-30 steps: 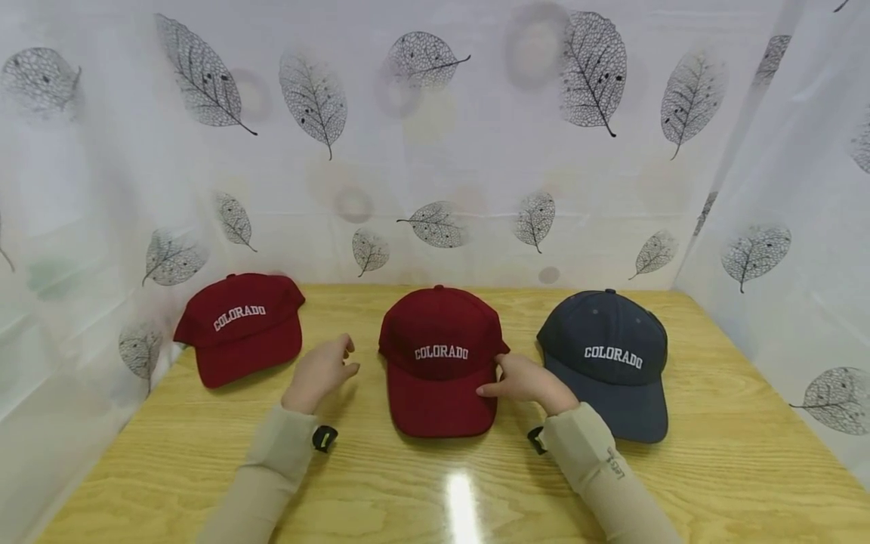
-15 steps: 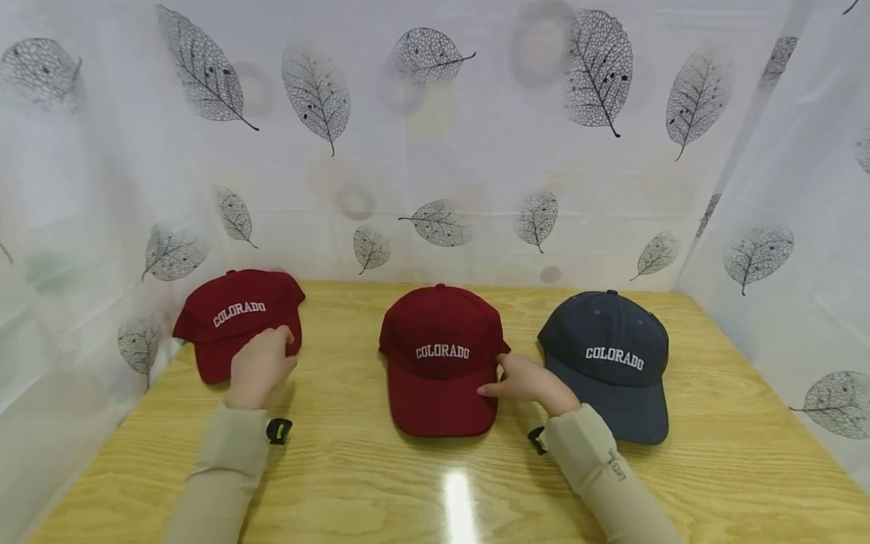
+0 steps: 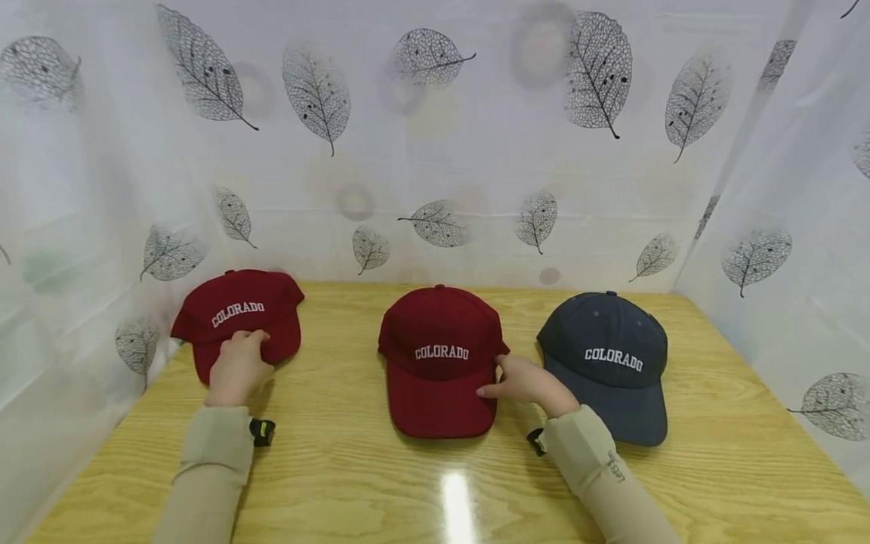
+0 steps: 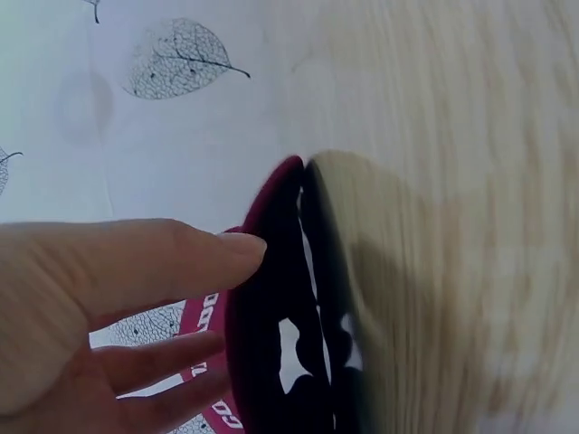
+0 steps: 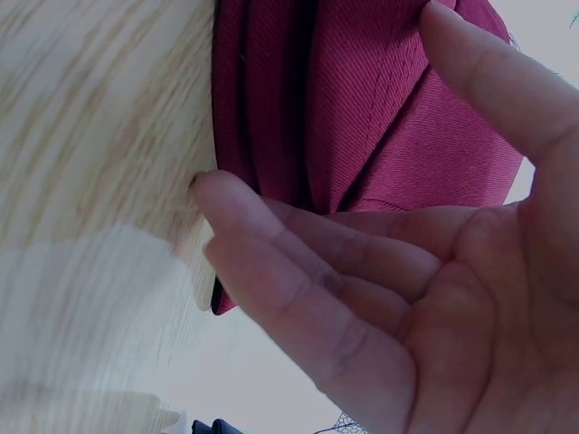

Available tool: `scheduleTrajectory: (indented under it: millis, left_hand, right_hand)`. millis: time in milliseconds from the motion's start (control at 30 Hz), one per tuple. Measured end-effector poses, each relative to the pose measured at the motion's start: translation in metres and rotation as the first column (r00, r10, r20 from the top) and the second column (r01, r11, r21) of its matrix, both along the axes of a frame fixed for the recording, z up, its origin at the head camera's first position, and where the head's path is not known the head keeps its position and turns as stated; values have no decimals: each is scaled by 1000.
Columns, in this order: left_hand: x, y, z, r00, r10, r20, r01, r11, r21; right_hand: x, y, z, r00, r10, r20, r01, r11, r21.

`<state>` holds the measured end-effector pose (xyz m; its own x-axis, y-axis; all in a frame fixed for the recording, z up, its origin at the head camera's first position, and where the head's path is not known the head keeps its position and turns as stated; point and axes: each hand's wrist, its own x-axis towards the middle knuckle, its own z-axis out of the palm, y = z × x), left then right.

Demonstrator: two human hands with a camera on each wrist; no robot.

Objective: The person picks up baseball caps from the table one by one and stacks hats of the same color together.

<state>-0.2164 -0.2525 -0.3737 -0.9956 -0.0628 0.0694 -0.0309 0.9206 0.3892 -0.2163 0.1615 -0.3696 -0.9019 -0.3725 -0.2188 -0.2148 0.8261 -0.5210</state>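
In the head view, my left hand [image 3: 239,369] is over the brim of the left dark red baseball cap [image 3: 238,291], which sits turned at an angle. The left wrist view shows its thumb overlapping the edge of the brim [image 4: 271,298], the other fingers fairly straight over the top. My right hand [image 3: 532,384] rests at the right side of the middle dark red cap [image 3: 438,329], thumb at the brim and fingers loosely extended along the side. Both caps read COLORADO in white, as does the dark blue cap [image 3: 605,340] to the right.
The three caps stand in a row on a light wooden table [image 3: 340,468], the blue one close behind my right hand. A white leaf-print curtain [image 3: 476,159] closes off the back and both sides.
My left hand has moved left from beside the middle cap to the left cap's brim. My right hand and all three caps have stayed in place.
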Motion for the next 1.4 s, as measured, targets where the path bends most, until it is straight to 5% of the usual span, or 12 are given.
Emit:
scheduleTrajectory:
  millis: [267,867,1133,1400]
  left_hand:
    - [1,-3,-3,999,41,-20,-42,997,-62]
    - [-2,-4,-3,995,46,90,-36,993,-109]
    - [0,2,5,998,47,-28,-50,992,-120]
    - [6,12,18,985,53,-162,-79,984,-161]
  right_hand:
    - [-1,0,0,1000,0,4,0,1000,-1]
    - [1,1,0,1000,14,-16,-14,1000,-13]
    - [1,0,1,1000,18,-16,-18,1000,-18]
    - [1,0,1,1000,13,-11,-13,1000,-13]
